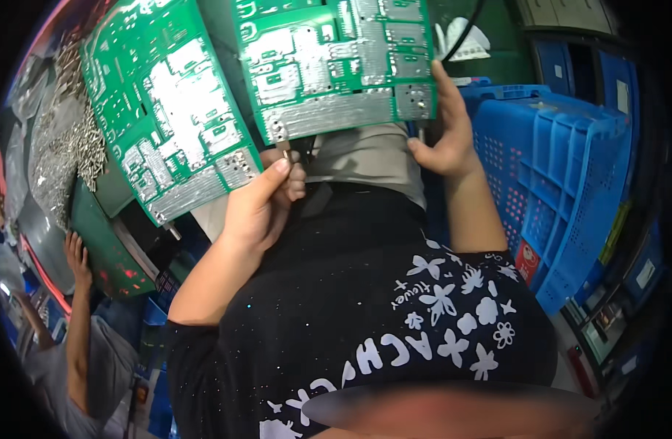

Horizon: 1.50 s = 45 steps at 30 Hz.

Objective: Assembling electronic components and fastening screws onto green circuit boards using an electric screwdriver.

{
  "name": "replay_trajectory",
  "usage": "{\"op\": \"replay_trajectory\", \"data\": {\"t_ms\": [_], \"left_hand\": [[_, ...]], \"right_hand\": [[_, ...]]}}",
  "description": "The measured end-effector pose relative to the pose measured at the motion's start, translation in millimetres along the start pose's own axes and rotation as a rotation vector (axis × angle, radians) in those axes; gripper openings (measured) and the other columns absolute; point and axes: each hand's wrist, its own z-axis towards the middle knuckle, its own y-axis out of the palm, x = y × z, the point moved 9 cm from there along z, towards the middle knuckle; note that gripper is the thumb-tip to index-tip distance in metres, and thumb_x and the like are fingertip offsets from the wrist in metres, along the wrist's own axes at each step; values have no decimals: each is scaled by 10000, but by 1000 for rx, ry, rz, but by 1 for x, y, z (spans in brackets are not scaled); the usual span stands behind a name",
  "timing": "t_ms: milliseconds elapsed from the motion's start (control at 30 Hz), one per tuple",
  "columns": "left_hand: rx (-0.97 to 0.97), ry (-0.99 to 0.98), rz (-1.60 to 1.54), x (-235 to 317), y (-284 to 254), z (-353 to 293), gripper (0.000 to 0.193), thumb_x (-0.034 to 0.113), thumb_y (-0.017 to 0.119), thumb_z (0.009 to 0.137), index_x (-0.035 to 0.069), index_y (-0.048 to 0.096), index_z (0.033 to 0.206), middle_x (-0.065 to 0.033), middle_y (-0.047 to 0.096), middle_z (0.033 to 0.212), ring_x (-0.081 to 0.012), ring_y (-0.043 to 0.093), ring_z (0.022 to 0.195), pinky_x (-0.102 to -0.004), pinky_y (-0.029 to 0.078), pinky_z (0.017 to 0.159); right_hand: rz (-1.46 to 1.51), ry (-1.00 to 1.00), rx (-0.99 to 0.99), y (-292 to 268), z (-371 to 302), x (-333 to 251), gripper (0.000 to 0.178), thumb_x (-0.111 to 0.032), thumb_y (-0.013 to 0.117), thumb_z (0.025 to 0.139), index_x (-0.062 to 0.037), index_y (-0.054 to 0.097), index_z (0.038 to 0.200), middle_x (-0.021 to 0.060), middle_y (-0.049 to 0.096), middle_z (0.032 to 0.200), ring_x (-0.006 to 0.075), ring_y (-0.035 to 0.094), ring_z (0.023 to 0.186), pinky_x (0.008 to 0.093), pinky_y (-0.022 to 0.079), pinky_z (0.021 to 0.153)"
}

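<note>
Blue crates (pixel 570 168) behind; both hands' grip pinches circuit board (pixel 336 66) above: left hand (pixel 259 205), right hand (pixel 442 139).

a second green circuit board (pixel 160 117) lies far left, a heap of metal screws (pixel 61 139) beyond it; stacked blue plastic crates (pixel 555 175) stand right.

two boards (pixel 336 66) side by side — crates (pixel 563 168) right

Green circuit board (pixel 336 66), silver solder pads; held up, tilted; second board (pixel 160 110) beside it
</note>
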Motion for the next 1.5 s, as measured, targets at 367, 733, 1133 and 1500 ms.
{"op": "replay_trajectory", "data": {"t_ms": [367, 733, 1133, 1500], "left_hand": [[-27, -20, 4, -1, 1, 5, 204, 117, 576, 898, -28, 554, 1040, -109, 623, 858, -159, 597, 722, -262, 501, 662], [-296, 2, 208, -6, -5, -10, 535, 297, 566, 915, 0, 383, 1321, -137, 579, 1119, -210, 586, 1007, -340, 486, 872], [503, 813, 1053, 111, -128, -135, 132, 128, 609, 840, 1, 582, 819, -19, 511, 721, -89, 483, 695, -249, 408, 635], [1213, 953, 1750, 265, -156, -119, 302, 233, 664, 797, 26, 649, 1017, -151, 622, 927, -334, 590, 888, -407, 466, 791]], "right_hand": [[-215, -63, -19, -9, 7, -11, 931, -94, 715, 585, 24, 304, 1412, 191, 434, 1377, 260, 422, 1283, 336, 310, 1061], [-417, -259, 73, -23, 3, -38, 939, -539, 656, 774, 53, 288, 1403, 215, 285, 1471, 322, 271, 1370, 433, 209, 1108], [-242, -291, 215, -49, 87, -44, 553, -334, 335, 993, 26, 302, 1412, 156, 246, 1503, 261, 150, 1415, 387, 84, 1141], [-756, -269, 538, -101, 121, -8, 412, -305, 473, 954, 0, 552, 1219, 179, 430, 1378, 285, 381, 1299, 366, 285, 1067]]}}
